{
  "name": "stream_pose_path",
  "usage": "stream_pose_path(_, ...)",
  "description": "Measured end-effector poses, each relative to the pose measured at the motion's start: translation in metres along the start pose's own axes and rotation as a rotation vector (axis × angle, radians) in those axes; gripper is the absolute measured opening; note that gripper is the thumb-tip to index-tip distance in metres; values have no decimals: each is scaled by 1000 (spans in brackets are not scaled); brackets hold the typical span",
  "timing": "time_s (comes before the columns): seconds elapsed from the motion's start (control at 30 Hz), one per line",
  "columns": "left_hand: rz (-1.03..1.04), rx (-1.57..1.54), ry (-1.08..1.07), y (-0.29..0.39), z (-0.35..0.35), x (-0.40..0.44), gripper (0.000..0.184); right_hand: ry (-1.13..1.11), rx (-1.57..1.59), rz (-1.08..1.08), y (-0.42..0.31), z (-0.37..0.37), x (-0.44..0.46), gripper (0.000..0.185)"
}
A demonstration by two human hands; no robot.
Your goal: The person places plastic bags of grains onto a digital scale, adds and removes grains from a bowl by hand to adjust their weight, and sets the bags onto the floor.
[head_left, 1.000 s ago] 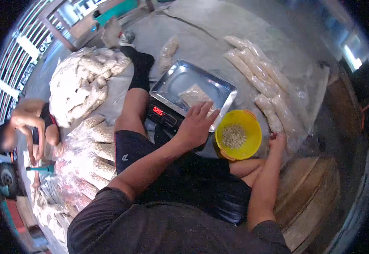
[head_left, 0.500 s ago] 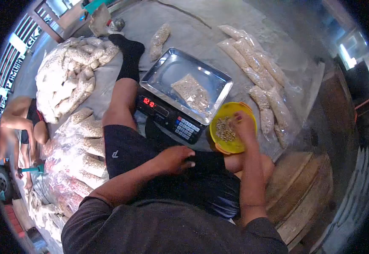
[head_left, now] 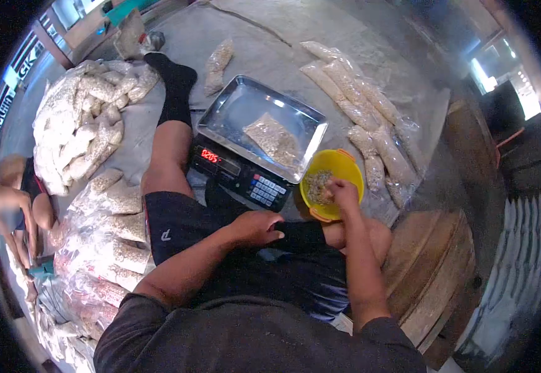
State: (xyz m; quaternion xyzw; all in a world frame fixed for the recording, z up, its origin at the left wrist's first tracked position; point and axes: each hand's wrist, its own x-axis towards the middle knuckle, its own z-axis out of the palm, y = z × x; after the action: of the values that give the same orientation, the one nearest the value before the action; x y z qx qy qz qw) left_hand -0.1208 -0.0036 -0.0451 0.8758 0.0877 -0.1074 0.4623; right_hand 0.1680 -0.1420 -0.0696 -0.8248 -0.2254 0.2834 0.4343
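Yellow bucket (head_left: pixel 345 166) with right hand (head_left: pixel 344 193) inside

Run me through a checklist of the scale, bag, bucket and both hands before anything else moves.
1. Bag lying within the tray: ok, it lies flat inside the rim.
2. Scale display lit and legible: ok, red digits read as 0205.
3. Left hand off the tray: ok, it is over the lap.
4. Right hand clear of the bucket: not ok, its fingers reach inside.
5. Bucket upright with pale pieces inside: ok.
6. Pieces held in the right hand: cannot tell, the fingers hide the grip.
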Motion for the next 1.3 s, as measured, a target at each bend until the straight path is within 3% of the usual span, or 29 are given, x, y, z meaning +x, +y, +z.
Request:
stream_pose_path(0.07, 7, 12, 10, 1, -1, -3, 52, -49, 819, 345, 25, -3, 17, 15)
stream_pose_path(0.1, 21, 18, 9, 3, -2, -2, 52, -48, 898, 424, 15, -7, 15, 14)
stream_pose_path(0.3, 30, -59, 19, 3, -4, -10, 49, -82, 1072, 448, -9, -13, -5, 16)
stream_pose_path(0.4, 60, -33, 56, 2, -2, -11, 51, -295, 1135, 210, -19, -1, 4, 21)
stream_pose_path(0.47, 23, -22, 30, 3, -1, -7, 50, -154, 286, -326, -43, 21, 9, 24)
stream_pose_path(0.53, 19, -8, 11, 3, 4, -2, 51, -105, -42, -495, -48, 33, 9, 26)
stream_pose_path(0.63, 34, -2, 25, -2, -1, -3, 51, -188, 413, -197, -73, 44, 8, 30)
stream_pose_path(0.7, 27, -38, 29, 4, -6, -9, 48, -196, 856, 181, -94, 31, -17, 31)
stream_pose_path(0.8, 57, -67, 40, 0, -4, -11, 48, -97, 725, 65, -100, 10, -36, 29)
stream_pose_path(0.9, 101, -78, 31, -14, 6, -2, 49, 191, 373, -277, -78, 2, -36, 30)
stream_pose_path(1.0, -9, -11, -42, 8, -9, 3, 50, 162, -540, -454, -60, 12, -49, 32)
stream_pose_path(1.1, -22, 40, -30, 10, -8, 12, 50, 78, -594, -156, -49, -22, -28, 33)
stream_pose_path(1.17, -30, 34, 4, 5, -3, 2, 50, 337, -608, -109, -51, -67, -11, 27)
stream_pose_path(1.23, -33, 30, 37, 6, -6, 3, 50, 418, -623, -96, -14, -124, 21, 33)
stream_pose_path(1.27, -41, 26, 47, -1, 0, 7, 50, 333, -840, 32, 17, -155, 40, 42)
stream_pose_path(1.3, -49, 22, 59, -7, 5, 10, 49, 405, -843, 159, 58, -172, 57, 47)
